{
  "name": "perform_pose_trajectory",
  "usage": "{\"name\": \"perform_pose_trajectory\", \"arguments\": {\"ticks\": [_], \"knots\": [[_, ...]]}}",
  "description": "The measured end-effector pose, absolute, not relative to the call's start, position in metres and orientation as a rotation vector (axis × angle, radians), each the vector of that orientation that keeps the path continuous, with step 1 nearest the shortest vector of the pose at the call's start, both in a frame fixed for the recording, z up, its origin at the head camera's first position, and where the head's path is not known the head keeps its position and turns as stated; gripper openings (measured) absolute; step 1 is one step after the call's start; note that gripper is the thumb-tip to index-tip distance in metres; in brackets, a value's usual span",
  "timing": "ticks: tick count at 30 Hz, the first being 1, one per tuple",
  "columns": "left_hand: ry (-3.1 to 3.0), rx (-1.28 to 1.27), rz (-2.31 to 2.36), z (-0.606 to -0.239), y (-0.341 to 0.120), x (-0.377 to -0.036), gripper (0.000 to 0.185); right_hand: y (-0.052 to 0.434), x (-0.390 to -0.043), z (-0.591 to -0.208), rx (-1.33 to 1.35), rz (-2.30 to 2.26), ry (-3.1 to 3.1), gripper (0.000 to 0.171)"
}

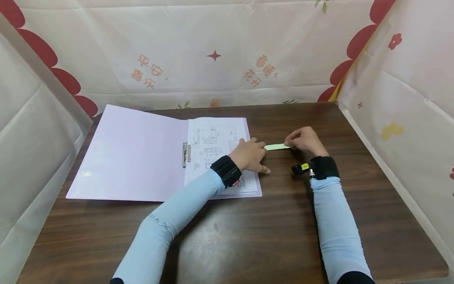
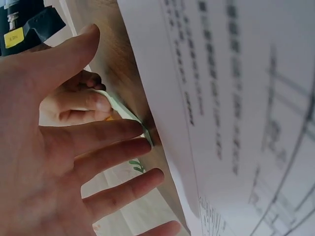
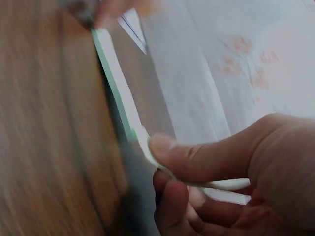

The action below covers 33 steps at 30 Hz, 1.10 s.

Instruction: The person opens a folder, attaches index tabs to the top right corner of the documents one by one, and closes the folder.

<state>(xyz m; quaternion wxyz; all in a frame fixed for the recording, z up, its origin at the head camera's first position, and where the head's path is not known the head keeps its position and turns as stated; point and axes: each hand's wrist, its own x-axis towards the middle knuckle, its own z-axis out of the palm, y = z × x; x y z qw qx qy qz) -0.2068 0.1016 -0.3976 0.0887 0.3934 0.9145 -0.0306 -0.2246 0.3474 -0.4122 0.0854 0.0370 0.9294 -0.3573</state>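
A narrow pale green paper strip (image 1: pixel 274 147) lies just right of the open folder. My right hand (image 1: pixel 306 141) pinches its right end between thumb (image 3: pixel 167 147) and curled fingers, and in the right wrist view a white, bent end sticks out past the grip. Over the right edge of the printed sheets (image 1: pixel 214 132) my left hand (image 1: pixel 250 156) is spread with straight fingers. Its fingertips (image 2: pixel 140 129) are right at the strip's other end. The sheets carry line drawings and small print, partly covered by the left hand and forearm.
The lilac folder (image 1: pixel 131 157) lies open on the dark wooden table (image 1: pixel 269 236), with a metal clip (image 1: pixel 184 154) at its spine. Patterned white cloth (image 1: pixel 213 31) hangs behind the table and along both sides. A black wrist camera (image 1: pixel 299 169) juts out beside the right wrist.
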Motion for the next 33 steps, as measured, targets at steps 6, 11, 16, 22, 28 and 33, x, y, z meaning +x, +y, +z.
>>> {"name": "perform_pose_trajectory", "arguments": {"ticks": [6, 11, 16, 22, 28, 33], "knots": [[2.739, 1.138, -0.097, -0.397, 0.101, -0.206, 0.067, 0.374, -0.222, -0.410, 0.149, -1.176, 2.753, 0.032], [2.740, 1.137, -0.125, -0.396, 0.098, -0.206, 0.060, 0.376, -0.223, -0.413, 0.151, -1.280, 2.732, 0.036], [2.739, 1.172, -0.119, -0.395, 0.096, -0.206, 0.058, 0.359, -0.228, -0.417, 0.089, -1.310, 2.816, 0.029], [2.766, 1.188, -0.076, -0.395, 0.082, -0.203, 0.067, 0.333, -0.240, -0.417, 0.000, -1.295, 2.908, 0.017], [2.773, 1.108, -0.025, -0.398, 0.051, -0.190, 0.071, 0.316, -0.246, -0.414, -0.032, -1.268, 2.929, 0.017], [2.776, 1.021, 0.002, -0.398, 0.026, -0.179, 0.076, 0.303, -0.264, -0.417, -0.051, -1.216, 2.845, 0.026]]}}
